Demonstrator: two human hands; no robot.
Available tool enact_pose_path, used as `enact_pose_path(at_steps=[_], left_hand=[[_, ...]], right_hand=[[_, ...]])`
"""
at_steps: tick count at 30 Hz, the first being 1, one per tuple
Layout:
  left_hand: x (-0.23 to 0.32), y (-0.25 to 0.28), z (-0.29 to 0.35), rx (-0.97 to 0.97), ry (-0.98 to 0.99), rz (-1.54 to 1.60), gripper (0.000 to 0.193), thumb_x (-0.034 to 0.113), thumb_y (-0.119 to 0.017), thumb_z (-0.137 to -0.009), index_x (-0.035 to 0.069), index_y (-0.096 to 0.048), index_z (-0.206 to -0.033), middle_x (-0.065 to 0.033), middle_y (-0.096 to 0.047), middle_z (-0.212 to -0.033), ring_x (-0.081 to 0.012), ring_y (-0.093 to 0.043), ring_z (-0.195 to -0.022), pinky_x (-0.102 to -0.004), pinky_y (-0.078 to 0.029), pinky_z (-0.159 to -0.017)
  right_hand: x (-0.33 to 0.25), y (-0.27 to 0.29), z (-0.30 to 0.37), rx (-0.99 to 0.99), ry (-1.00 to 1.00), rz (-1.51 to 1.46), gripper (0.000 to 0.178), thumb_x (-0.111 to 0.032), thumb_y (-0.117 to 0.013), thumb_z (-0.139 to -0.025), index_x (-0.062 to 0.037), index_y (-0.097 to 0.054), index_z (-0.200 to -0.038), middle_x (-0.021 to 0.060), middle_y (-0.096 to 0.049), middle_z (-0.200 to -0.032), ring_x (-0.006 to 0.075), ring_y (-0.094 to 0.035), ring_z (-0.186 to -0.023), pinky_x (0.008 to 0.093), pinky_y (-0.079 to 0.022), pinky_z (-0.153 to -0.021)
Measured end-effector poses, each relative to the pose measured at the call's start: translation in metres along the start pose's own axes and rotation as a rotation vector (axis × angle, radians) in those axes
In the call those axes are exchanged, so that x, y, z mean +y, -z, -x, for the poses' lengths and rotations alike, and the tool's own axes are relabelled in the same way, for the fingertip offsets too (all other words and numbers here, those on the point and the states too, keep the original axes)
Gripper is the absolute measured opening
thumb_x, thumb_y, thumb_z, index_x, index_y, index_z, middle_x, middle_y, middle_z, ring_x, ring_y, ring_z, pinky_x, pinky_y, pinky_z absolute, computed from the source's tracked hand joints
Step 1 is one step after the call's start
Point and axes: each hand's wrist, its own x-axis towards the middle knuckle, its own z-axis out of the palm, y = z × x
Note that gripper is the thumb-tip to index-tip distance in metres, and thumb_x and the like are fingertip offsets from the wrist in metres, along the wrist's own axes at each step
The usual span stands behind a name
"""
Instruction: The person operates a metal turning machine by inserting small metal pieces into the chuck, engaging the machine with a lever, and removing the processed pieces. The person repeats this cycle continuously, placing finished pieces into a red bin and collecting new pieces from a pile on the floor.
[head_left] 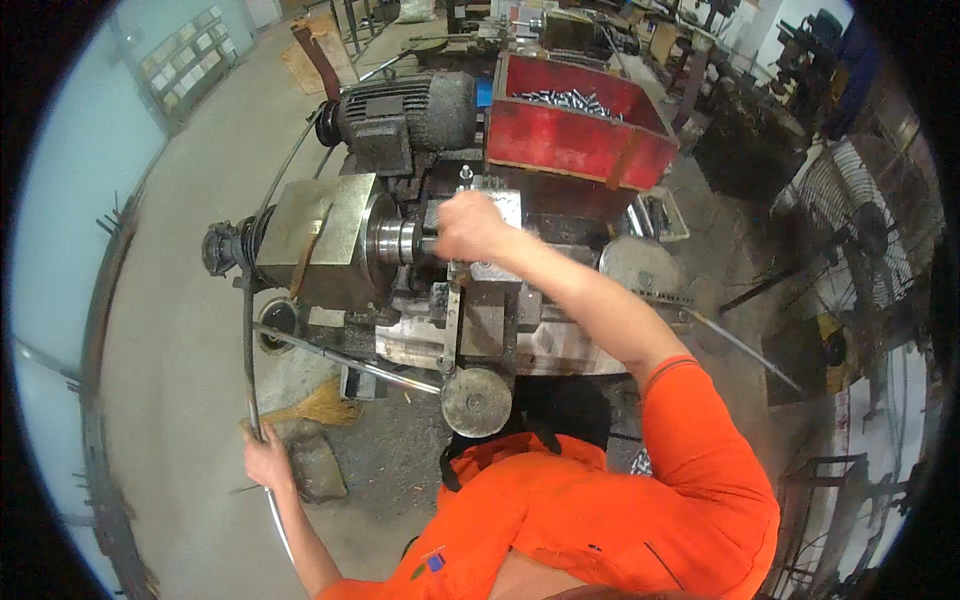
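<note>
And the left hand [268,460] grips a long metal rod [252,370] rising along the greasy lathe's [325,225] left end! Right hand [472,225] curled closed beside the spindle, its grip hidden. Red bin [570,150] by the far right edge, straw broom [318,405] on the grey floor [175,300]!
</note>
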Motion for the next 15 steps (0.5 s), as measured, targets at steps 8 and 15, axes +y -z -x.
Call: enact_pose_path(at_steps=[8,15], left_hand=[[0.038,0.019,-0.011,-0.007,-0.136,0.189,0.045,0.033,-0.061,-0.083,0.002,-0.057,-0.116,-0.0192,-0.066,-0.093,-0.0322,-0.064,-0.089,-0.0405,-0.049,-0.077],[0.140,0.043,0.007,-0.311,-0.612,0.763,0.032,0.018,-0.057,-0.090,0.000,-0.058,-0.117,-0.0165,-0.065,-0.102,-0.0230,-0.063,-0.093,-0.0325,-0.047,-0.082]], right_hand=[[0.126,0.087,0.042,0.734,-0.089,0.061,0.052,-0.017,-0.060,-0.061,-0.0110,-0.063,-0.112,0.0205,-0.050,-0.126,0.0353,-0.052,-0.110,0.0404,-0.043,-0.095],[0.160,0.060,0.172,0.570,-0.116,-0.088,0.044,-0.019,-0.060,-0.060,-0.0054,-0.065,-0.102,0.0182,-0.055,-0.121,0.0332,-0.058,-0.101,0.0374,-0.047,-0.086]])
